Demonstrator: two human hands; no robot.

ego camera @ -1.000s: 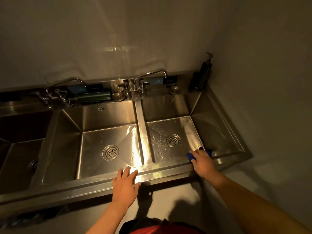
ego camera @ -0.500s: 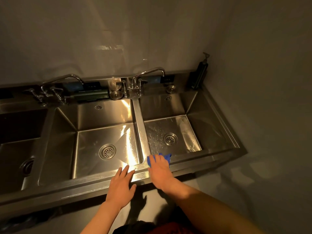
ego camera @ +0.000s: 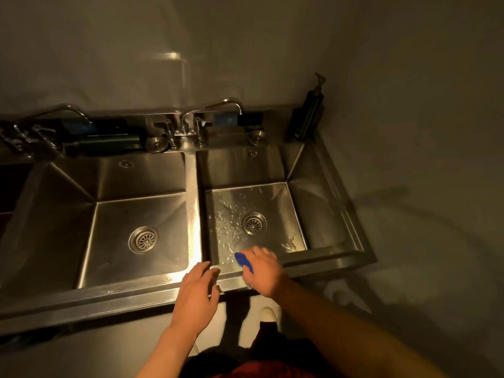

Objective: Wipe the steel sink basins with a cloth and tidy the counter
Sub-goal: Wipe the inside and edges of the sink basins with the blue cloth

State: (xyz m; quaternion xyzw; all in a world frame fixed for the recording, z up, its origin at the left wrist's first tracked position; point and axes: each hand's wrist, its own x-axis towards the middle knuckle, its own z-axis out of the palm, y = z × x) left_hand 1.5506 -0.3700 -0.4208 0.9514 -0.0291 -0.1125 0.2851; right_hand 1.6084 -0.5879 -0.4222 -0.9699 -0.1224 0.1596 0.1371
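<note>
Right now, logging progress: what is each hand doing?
Left hand: open, resting on the sink's front rim.
Right hand: holding the blue cloth.

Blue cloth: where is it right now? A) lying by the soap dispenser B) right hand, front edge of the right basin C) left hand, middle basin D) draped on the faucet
B: the right hand grips the blue cloth at the near rim of the right basin; the left hand holds nothing.

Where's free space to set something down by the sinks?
Bare: middle basin floor around its drain; front rim left of the left hand. Crowded: back ledge with faucets, plugs and soap dispenser; right hand grips the blue cloth at the right basin's near edge.
</note>
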